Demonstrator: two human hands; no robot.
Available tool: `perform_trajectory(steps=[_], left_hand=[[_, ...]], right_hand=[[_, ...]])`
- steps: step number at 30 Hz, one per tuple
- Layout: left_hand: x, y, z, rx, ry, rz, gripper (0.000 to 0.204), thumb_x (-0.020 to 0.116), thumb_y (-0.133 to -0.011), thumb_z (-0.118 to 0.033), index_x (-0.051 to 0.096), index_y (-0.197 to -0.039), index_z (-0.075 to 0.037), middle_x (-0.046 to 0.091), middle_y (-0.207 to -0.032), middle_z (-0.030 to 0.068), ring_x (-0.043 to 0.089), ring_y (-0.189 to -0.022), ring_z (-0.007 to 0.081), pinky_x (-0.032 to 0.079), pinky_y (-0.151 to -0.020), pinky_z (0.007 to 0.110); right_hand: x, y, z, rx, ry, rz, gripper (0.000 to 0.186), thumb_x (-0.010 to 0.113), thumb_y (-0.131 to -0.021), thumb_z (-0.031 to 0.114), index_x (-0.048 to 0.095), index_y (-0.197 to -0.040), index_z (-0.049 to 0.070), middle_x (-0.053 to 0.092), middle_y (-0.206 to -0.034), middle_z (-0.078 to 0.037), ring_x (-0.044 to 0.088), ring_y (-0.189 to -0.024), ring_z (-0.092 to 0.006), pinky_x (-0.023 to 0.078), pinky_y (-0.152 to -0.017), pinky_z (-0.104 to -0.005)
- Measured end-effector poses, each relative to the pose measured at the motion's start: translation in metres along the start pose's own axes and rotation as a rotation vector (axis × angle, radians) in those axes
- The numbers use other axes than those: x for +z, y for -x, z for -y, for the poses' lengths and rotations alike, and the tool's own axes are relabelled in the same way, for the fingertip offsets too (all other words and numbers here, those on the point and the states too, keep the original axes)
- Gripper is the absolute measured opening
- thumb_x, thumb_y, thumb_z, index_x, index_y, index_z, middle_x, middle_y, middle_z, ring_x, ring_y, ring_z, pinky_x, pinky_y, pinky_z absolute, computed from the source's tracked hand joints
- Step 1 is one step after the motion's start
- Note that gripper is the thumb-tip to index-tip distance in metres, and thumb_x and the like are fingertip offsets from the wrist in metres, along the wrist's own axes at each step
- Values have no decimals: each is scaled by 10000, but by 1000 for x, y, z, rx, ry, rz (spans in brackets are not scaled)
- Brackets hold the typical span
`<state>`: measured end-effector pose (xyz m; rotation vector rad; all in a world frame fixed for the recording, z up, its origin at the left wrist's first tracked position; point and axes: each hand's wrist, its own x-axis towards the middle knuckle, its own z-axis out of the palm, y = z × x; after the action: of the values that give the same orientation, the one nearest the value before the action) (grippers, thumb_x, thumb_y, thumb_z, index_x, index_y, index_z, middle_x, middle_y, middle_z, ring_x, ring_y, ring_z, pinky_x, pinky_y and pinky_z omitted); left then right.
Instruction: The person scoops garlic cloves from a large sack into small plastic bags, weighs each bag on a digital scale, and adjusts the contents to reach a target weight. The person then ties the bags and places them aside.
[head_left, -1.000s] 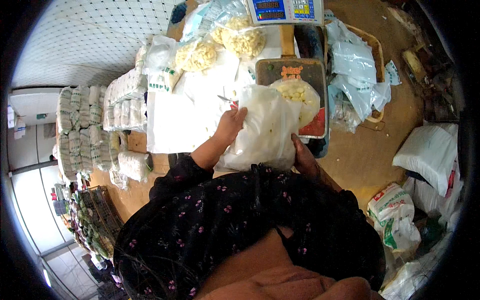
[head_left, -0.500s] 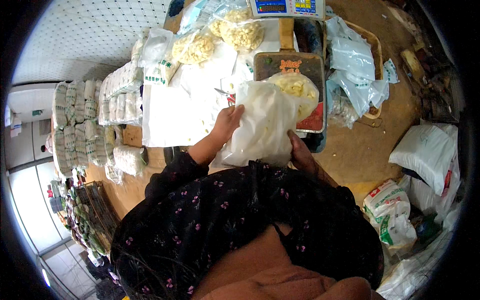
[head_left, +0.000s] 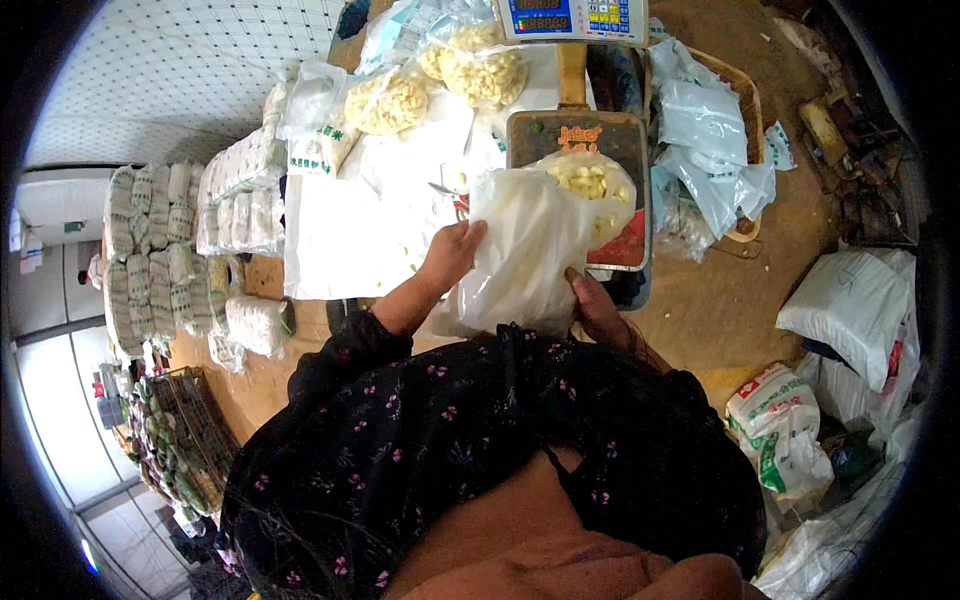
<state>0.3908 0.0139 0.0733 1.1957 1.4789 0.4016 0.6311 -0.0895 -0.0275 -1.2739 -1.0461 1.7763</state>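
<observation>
A translucent plastic bag (head_left: 525, 245) is stretched between my two hands. Its far end, filled with pale yellow pieces (head_left: 588, 182) that look like peeled cloves, rests over the platform of a weighing scale (head_left: 522, 125). At the bag's left edge, my left hand (head_left: 458, 250) pinches the plastic. My right hand (head_left: 600, 308) grips the near right edge, with the fingers partly behind the film. Just beyond my left hand, scissors with red handles (head_left: 461, 205) lie on a white sheet (head_left: 330, 230).
Filled bags of pale pieces (head_left: 388, 103) lie at the far side of the sheet. The scale's display (head_left: 570, 18) stands behind its platform. To the right, a wicker basket (head_left: 752, 110) holds blue-white plastic bags (head_left: 700, 115). Packed bundles (head_left: 150, 260) are stacked left; white sacks (head_left: 845, 300) lie at right.
The bag's plastic has shifted and creased between my hands, and my right hand has moved slightly left. My left hand stays at nearly the same place on the edge.
</observation>
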Motion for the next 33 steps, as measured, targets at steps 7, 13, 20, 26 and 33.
perform_trajectory(steps=[7,13,20,26,33], left_hand=[[-11,13,14,-100,17,12,390,458,-921,-334,589,-910,33,577,-718,40,500,-584,90,416,-528,244],[-30,17,21,-17,-109,41,400,453,-923,-335,586,-932,42,594,-753,60,525,-681,98,435,-603,253],[-60,27,47,54,-138,42,435,450,-913,-364,562,-1001,47,602,-869,77,561,-764,171,455,-720,298],[-92,-11,162,300,359,21,325,433,-913,-230,474,-1132,8,548,-1108,107,515,-958,234,394,-856,361],[-146,-13,154,179,1318,138,420,380,-923,-256,386,-1267,-16,443,-1298,105,400,-1198,251,274,-1034,392]], right_hand=[[6,-11,-42,78,-195,46,600,469,-861,448,421,-1230,-23,537,-1152,-168,516,-1046,-264,383,-911,-361],[28,-4,-6,10,-306,38,593,591,-815,374,413,-1233,-7,524,-1168,-138,496,-1068,-237,383,-923,-364],[56,-2,30,67,-74,-28,577,683,-744,272,438,-1195,10,525,-1143,-130,500,-1057,-207,412,-895,-346],[100,-37,38,-219,387,-138,496,662,-720,149,470,-1157,16,528,-1080,-141,519,-1025,-251,453,-837,-338],[167,-112,37,-670,682,-115,483,639,-689,27,496,-1150,20,483,-1181,-156,473,-1082,-332,377,-941,-388]])
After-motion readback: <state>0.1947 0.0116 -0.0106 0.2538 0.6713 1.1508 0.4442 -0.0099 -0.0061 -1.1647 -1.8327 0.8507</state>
